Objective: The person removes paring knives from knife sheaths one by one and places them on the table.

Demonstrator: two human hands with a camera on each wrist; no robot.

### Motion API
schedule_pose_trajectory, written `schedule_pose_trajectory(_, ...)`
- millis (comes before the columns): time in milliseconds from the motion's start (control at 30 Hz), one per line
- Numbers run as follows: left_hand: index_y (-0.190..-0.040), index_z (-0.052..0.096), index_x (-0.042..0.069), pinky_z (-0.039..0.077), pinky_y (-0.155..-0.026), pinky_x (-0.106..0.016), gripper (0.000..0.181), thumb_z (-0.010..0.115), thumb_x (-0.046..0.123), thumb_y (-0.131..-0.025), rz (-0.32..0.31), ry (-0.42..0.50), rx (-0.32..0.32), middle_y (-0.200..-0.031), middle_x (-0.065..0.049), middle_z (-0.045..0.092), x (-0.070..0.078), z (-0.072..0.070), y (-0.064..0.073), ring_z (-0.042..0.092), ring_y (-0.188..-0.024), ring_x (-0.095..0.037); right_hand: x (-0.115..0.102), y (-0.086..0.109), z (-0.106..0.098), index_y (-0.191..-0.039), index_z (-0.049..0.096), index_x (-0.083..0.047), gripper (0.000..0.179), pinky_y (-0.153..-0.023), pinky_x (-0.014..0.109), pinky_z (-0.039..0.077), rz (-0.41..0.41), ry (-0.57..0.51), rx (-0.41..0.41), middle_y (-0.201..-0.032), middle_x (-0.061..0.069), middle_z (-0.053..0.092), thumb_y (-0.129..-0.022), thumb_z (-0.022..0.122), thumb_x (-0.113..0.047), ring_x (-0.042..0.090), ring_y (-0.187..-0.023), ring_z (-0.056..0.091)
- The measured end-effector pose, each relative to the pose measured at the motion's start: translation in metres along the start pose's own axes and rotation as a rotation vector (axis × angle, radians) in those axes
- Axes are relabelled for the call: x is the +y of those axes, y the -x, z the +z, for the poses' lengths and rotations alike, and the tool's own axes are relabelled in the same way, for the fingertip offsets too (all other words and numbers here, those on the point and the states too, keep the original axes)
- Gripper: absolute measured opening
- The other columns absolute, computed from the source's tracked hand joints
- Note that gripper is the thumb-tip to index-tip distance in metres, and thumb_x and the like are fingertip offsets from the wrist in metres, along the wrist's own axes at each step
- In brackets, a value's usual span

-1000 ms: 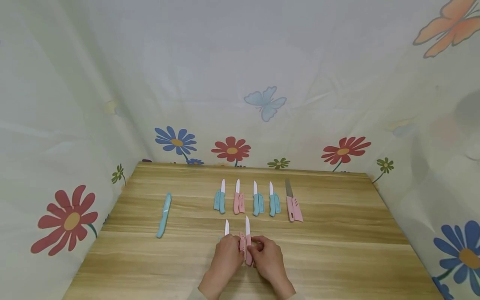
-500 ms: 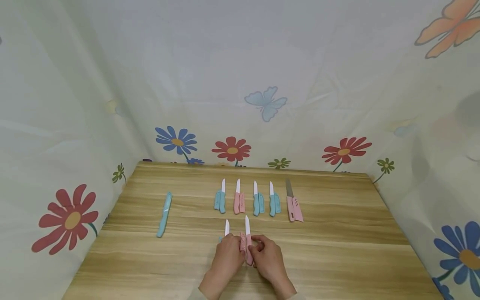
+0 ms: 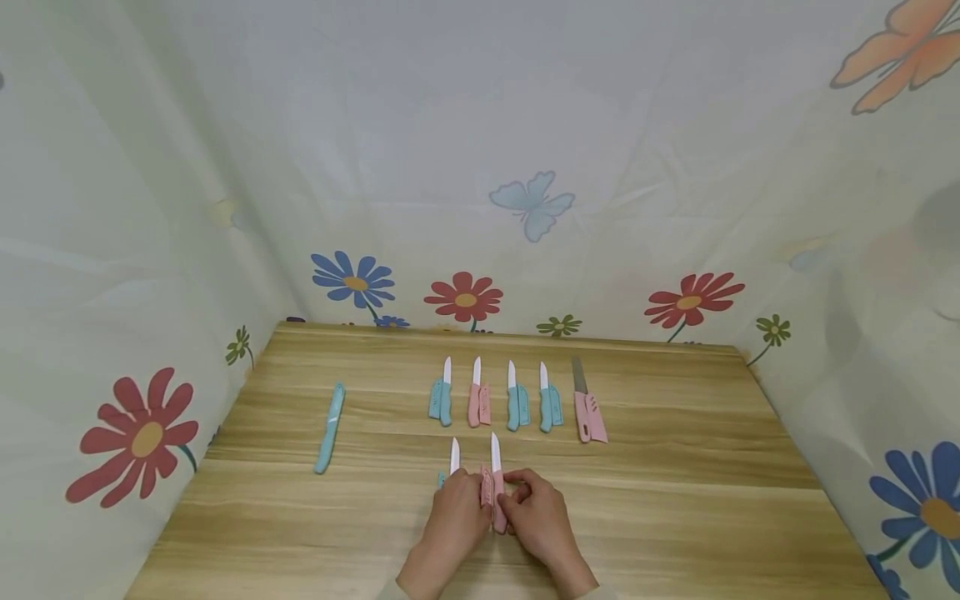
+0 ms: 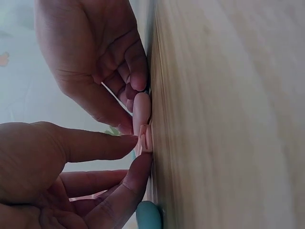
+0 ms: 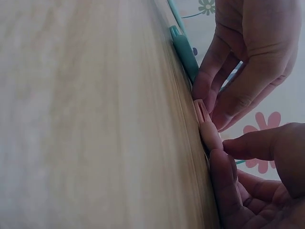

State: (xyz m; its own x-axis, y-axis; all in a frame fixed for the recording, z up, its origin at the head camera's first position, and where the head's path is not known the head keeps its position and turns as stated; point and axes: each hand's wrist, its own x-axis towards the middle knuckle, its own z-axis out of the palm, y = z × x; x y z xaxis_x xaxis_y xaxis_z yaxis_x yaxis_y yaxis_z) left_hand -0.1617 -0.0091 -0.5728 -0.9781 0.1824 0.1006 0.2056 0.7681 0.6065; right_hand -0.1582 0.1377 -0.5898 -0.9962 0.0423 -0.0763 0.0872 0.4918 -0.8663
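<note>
Near the front of the table, my left hand (image 3: 456, 515) pinches a pink knife sheath (image 3: 486, 485) between thumb and fingers. Right beside the sheath lies a pink-handled paring knife (image 3: 496, 454), its white blade bare and pointing away from me. My right hand (image 3: 540, 515) holds that knife's handle (image 5: 211, 136) between thumb and fingers. Both pieces lie flat, side by side, on the wood. Left of them is another white-bladed knife (image 3: 454, 454); my left hand hides its handle and most of its teal sheath (image 3: 441, 478).
Behind the hands runs a row: a teal knife (image 3: 446, 406), a pink knife (image 3: 474, 404), two more teal knives (image 3: 513, 408), all beside their sheaths, and a larger pink knife (image 3: 581, 417) with its cover. A teal knife (image 3: 329, 429) lies apart at left. Flowered cloth (image 3: 420, 167) surrounds the table (image 3: 675, 500).
Hardly anything differs. Both hands stay on the pink knife and sheath, with only slight shifts of the fingers and of the view.
</note>
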Motion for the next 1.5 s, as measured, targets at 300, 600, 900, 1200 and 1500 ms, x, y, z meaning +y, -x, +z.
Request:
schedule_pose_trajectory(300,-0.086,0.074,0.001,0.040,-0.055,-0.029,0.011,0.078,0.002,-0.076,0.032,0.005,0.008,-0.072,-0.001,0.051,0.001,-0.003,0.004,0.046,-0.064,-0.013,-0.002,0.003,-0.005,-0.116,0.069,0.000,0.031,-0.046,0.021,0.047,0.009,-0.007,-0.035,-0.074,0.003,0.059,-0.087,0.075,-0.008,0.011,-0.054,0.058)
schedule_pose_trajectory(600,-0.089,0.074,0.000,0.038,-0.055,-0.027,0.012,0.077,0.003,-0.078,0.050,0.000,-0.017,-0.072,0.000,0.050,0.001,-0.003,0.005,0.044,-0.064,-0.011,-0.002,0.003,-0.008,-0.116,0.068,0.000,0.031,-0.048,0.020,0.049,0.020,-0.010,-0.046,-0.077,0.005,0.059,-0.087,0.076,-0.008,0.012,-0.058,0.057)
schedule_pose_trajectory(900,-0.090,0.074,0.000,0.041,-0.056,-0.027,0.014,0.081,0.004,-0.078,0.035,0.026,-0.031,-0.074,-0.001,0.052,0.002,-0.005,0.006,0.047,-0.066,-0.012,-0.003,0.004,-0.008,-0.117,0.066,0.000,0.031,-0.049,0.021,0.049,0.029,-0.015,-0.057,-0.078,0.005,0.060,-0.089,0.074,-0.009,0.012,-0.059,0.058)
schedule_pose_trajectory(1200,-0.115,0.072,-0.007,0.048,-0.064,-0.026,0.037,0.082,0.005,-0.081,-0.045,0.144,-0.009,-0.087,-0.003,0.062,-0.004,-0.022,0.010,0.058,-0.075,-0.011,-0.007,0.005,-0.007,-0.114,0.065,0.001,0.026,-0.052,0.023,0.055,0.062,-0.079,-0.043,-0.081,0.007,0.061,-0.091,0.073,-0.009,0.014,-0.061,0.061)
schedule_pose_trajectory(1500,-0.123,0.069,-0.006,0.050,-0.063,-0.021,0.044,0.083,0.010,-0.085,-0.103,0.190,0.006,-0.092,-0.004,0.065,-0.030,-0.049,0.016,0.060,-0.078,-0.007,-0.010,0.007,-0.003,-0.109,0.063,0.001,0.021,-0.049,0.022,0.051,0.109,-0.192,-0.026,-0.078,0.005,0.060,-0.094,0.071,-0.009,0.013,-0.058,0.058)
